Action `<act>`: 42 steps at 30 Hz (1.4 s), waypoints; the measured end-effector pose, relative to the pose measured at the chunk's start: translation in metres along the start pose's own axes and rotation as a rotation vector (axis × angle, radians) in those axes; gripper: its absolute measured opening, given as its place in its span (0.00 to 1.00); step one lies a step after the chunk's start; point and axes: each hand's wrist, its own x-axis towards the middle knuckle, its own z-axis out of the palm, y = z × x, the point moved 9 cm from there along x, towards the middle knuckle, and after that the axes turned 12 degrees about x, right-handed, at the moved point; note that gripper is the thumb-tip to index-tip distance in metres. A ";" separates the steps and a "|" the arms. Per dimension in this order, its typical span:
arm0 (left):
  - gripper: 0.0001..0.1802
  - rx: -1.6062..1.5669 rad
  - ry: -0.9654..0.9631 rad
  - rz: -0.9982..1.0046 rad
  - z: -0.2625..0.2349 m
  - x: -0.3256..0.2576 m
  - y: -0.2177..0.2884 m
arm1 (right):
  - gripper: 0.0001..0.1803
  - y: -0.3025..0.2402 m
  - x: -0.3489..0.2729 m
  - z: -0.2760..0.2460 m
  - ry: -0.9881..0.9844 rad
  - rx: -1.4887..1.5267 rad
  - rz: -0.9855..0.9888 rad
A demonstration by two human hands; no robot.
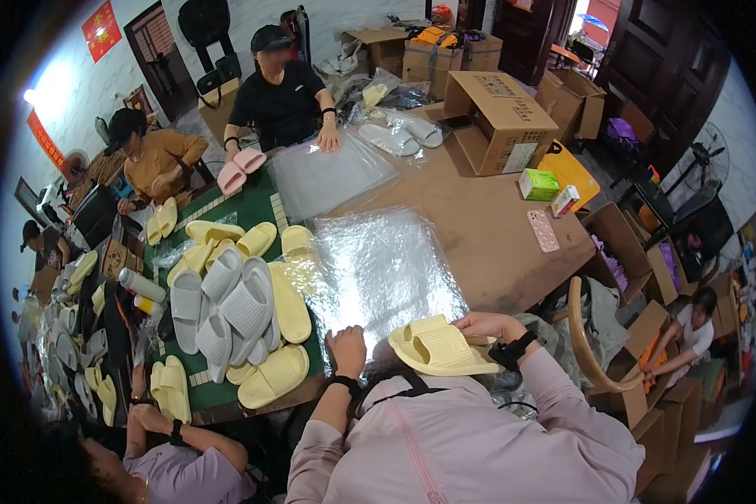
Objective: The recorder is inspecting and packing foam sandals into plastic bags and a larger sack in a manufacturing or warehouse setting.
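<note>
A pair of pale yellow slippers (442, 348), nested together, is in my right hand (485, 326), whose fingers close on the heel end. The slippers are just above the table's near edge. To their left, my left hand (347, 349) rests at the near left edge of a stack of clear plastic bags (386, 260). Its fingers are curled down against the plastic, and whether they pinch a bag is hidden. Beside that hand lie a yellow slipper (275, 375) and a heap of grey slippers (242, 304).
Across the table, a person holds pink slippers (241, 170) by another bag stack (332, 176). A person sits close at my left. An open carton (500, 122), a green box (538, 184) and a pink phone (543, 231) are on the right. A curved wooden chair arm (581, 340) stands nearby.
</note>
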 end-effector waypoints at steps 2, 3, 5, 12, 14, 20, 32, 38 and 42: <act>0.04 -0.229 0.134 -0.079 -0.011 0.007 -0.010 | 0.17 0.000 0.001 0.000 -0.005 0.000 -0.007; 0.05 -0.314 0.184 -0.105 -0.018 0.010 -0.014 | 0.17 0.000 0.002 0.000 -0.007 0.002 -0.017; 0.05 -0.378 0.227 -0.134 -0.029 0.012 -0.013 | 0.17 0.001 0.002 -0.003 0.005 -0.010 -0.020; 0.10 -0.462 0.197 -0.259 -0.025 0.008 -0.015 | 0.17 -0.007 0.003 0.003 -0.029 0.001 -0.054; 0.10 -0.484 0.189 -0.272 -0.024 0.008 -0.017 | 0.17 -0.010 0.002 0.005 -0.028 0.008 -0.059; 0.08 -0.576 0.187 -0.330 -0.024 0.013 -0.018 | 0.18 -0.030 -0.002 0.007 0.029 0.010 -0.223; 0.11 -0.841 0.121 -0.104 -0.009 0.008 -0.003 | 0.15 -0.053 0.037 0.016 0.208 -0.339 -0.374; 0.20 -0.405 0.241 0.107 -0.060 0.024 0.025 | 0.14 -0.040 0.053 -0.012 0.518 -0.545 -0.485; 0.22 -0.639 0.068 -0.035 -0.067 0.029 0.026 | 0.13 -0.043 0.051 -0.010 0.563 -0.571 -0.530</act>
